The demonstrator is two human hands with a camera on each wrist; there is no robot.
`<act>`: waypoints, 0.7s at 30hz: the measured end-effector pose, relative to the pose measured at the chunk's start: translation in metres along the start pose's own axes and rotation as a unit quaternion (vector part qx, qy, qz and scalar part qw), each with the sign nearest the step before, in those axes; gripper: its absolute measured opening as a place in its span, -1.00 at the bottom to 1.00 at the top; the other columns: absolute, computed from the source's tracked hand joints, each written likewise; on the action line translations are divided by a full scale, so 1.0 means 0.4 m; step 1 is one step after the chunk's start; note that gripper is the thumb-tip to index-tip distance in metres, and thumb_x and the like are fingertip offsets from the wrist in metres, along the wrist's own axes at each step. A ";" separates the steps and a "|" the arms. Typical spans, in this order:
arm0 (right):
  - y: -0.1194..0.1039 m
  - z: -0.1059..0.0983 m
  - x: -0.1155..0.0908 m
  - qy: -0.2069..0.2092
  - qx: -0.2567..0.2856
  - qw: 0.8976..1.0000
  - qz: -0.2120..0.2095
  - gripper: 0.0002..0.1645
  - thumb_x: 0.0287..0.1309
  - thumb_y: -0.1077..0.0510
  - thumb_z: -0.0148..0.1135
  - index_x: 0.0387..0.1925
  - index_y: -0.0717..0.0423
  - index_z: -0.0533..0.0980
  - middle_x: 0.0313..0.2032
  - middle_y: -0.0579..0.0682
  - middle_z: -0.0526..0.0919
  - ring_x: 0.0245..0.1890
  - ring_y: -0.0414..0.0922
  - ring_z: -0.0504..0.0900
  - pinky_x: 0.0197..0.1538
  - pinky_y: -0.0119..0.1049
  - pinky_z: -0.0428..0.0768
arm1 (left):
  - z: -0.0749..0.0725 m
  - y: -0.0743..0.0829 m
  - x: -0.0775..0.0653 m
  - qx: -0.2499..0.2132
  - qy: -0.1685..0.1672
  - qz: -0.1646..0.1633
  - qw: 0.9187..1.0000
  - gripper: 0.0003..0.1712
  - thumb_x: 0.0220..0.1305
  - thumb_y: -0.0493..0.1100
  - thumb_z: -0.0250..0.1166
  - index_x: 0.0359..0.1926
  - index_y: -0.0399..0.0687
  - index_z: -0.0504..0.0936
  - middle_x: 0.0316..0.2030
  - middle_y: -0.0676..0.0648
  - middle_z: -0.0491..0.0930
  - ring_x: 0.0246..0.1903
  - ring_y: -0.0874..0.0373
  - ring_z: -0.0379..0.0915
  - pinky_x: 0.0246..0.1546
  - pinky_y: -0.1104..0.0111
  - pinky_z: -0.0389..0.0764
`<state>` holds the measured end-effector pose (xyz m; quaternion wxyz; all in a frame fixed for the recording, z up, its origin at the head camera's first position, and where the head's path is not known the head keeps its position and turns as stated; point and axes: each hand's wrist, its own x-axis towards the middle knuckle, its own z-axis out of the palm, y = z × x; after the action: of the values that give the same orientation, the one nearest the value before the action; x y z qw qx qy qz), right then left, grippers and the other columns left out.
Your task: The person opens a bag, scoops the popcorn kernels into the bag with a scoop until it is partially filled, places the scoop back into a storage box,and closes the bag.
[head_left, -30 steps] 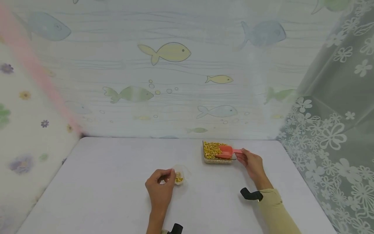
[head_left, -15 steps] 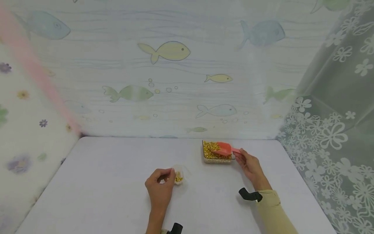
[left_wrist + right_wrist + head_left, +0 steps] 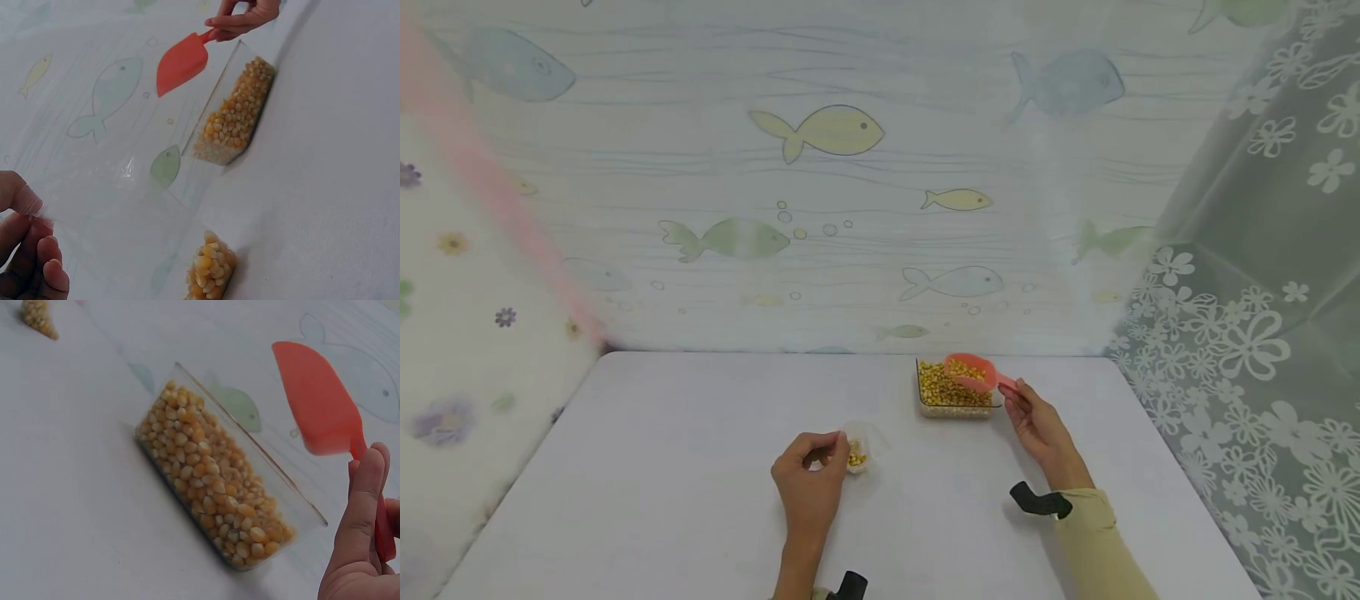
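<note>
My right hand grips the handle of a red-orange scoop, raised above a clear rectangular container of yellow corn kernels. In the head view, kernels lie in the scoop's bowl. My left hand pinches the upper edge of a clear plastic bag between thumb and fingers. At the bottom of the bag sits a small heap of kernels, resting on the table. The bag stands to the left of the container and nearer to me.
A white table carries the container and the bag. Behind it hangs a curtain printed with fish, and a flowered sheer curtain borders the right side. Dark wrist mounts stick out from the wrists.
The scoop has risen out of the kernels in the container and levelled, now carrying kernels. My right hand has shifted slightly left; my left hand keeps its place at the bag.
</note>
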<state>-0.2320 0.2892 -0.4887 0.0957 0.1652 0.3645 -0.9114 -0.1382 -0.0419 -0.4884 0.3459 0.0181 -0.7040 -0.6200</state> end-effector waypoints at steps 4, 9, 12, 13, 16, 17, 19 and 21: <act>0.001 0.000 0.003 -0.007 0.025 1.000 -0.002 -0.62 0.53 0.08 0.01 -0.34 0.10 0.66 -0.38 0.01 0.81 -0.37 -0.27 0.76 -0.20 -0.54 0.67 | 0.002 -0.002 0.001 0.003 0.004 0.006 1.000 -0.85 -0.01 -0.59 0.41 -0.47 -0.33 0.73 -0.56 -0.14 0.66 -0.52 0.33 0.43 -0.50 0.57 0.46; 0.003 -0.003 0.006 -0.013 0.050 0.999 -0.003 -0.61 0.54 0.09 0.00 -0.36 0.14 0.65 -0.39 0.05 0.81 -0.39 -0.25 0.77 -0.23 -0.52 0.68 | -0.002 -0.002 0.000 -0.012 -0.002 0.004 1.000 -0.86 0.01 -0.53 0.44 -0.44 -0.26 0.75 -0.54 -0.06 0.68 -0.50 0.33 0.46 -0.49 0.55 0.49; 0.005 -0.005 0.006 -0.018 0.047 0.999 -0.004 -0.61 0.54 0.08 0.00 -0.35 0.14 0.64 -0.38 0.05 0.81 -0.38 -0.25 0.77 -0.22 -0.52 0.68 | -0.004 -0.001 -0.001 -0.019 -0.005 0.001 1.000 -0.87 0.02 -0.51 0.45 -0.43 -0.25 0.76 -0.53 -0.05 0.68 -0.49 0.32 0.47 -0.48 0.55 0.50; 0.005 -0.006 0.006 -0.020 0.045 0.999 -0.005 -0.61 0.54 0.08 0.00 -0.35 0.13 0.64 -0.38 0.05 0.81 -0.37 -0.25 0.77 -0.22 -0.52 0.68 | -0.003 -0.001 -0.001 -0.018 -0.006 -0.001 1.000 -0.87 0.02 -0.51 0.45 -0.43 -0.25 0.76 -0.53 -0.05 0.68 -0.49 0.31 0.47 -0.47 0.55 0.50; 0.006 -0.006 0.003 -0.028 0.041 0.999 -0.006 -0.61 0.54 0.08 -0.01 -0.33 0.13 0.65 -0.37 0.04 0.81 -0.37 -0.25 0.77 -0.21 -0.52 0.68 | -0.002 0.004 -0.001 -0.012 -0.004 -0.006 1.000 -0.86 0.02 -0.52 0.45 -0.44 -0.25 0.76 -0.53 -0.05 0.68 -0.49 0.33 0.46 -0.47 0.57 0.49; 0.007 -0.006 0.002 -0.031 0.040 0.999 -0.006 -0.61 0.55 0.08 -0.01 -0.32 0.13 0.65 -0.37 0.04 0.81 -0.36 -0.25 0.77 -0.21 -0.52 0.68 | -0.002 0.010 -0.001 -0.009 -0.002 -0.007 1.000 -0.86 0.02 -0.53 0.45 -0.45 -0.26 0.75 -0.54 -0.06 0.67 -0.50 0.33 0.45 -0.48 0.57 0.48; 0.008 -0.003 -0.002 -0.034 0.039 0.999 -0.005 -0.61 0.55 0.08 -0.02 -0.32 0.13 0.66 -0.37 0.04 0.81 -0.37 -0.26 0.77 -0.21 -0.52 0.68 | -0.003 0.033 0.000 -0.003 0.000 -0.007 1.000 -0.86 0.02 -0.56 0.43 -0.46 -0.30 0.74 -0.55 -0.11 0.67 -0.51 0.34 0.44 -0.48 0.58 0.47; 0.009 0.000 -0.006 -0.038 0.036 0.999 -0.002 -0.60 0.55 0.08 -0.02 -0.32 0.13 0.66 -0.37 0.04 0.81 -0.38 -0.26 0.77 -0.21 -0.53 0.68 | -0.005 0.057 0.002 0.001 0.001 -0.005 1.000 -0.87 0.01 -0.58 0.41 -0.47 -0.34 0.72 -0.56 -0.16 0.66 -0.51 0.33 0.43 -0.49 0.57 0.47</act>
<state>-0.2286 0.2866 -0.4900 0.1018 0.1334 0.3280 -0.9297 -0.1285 -0.0385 -0.4678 0.3430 0.0224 -0.7041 -0.6214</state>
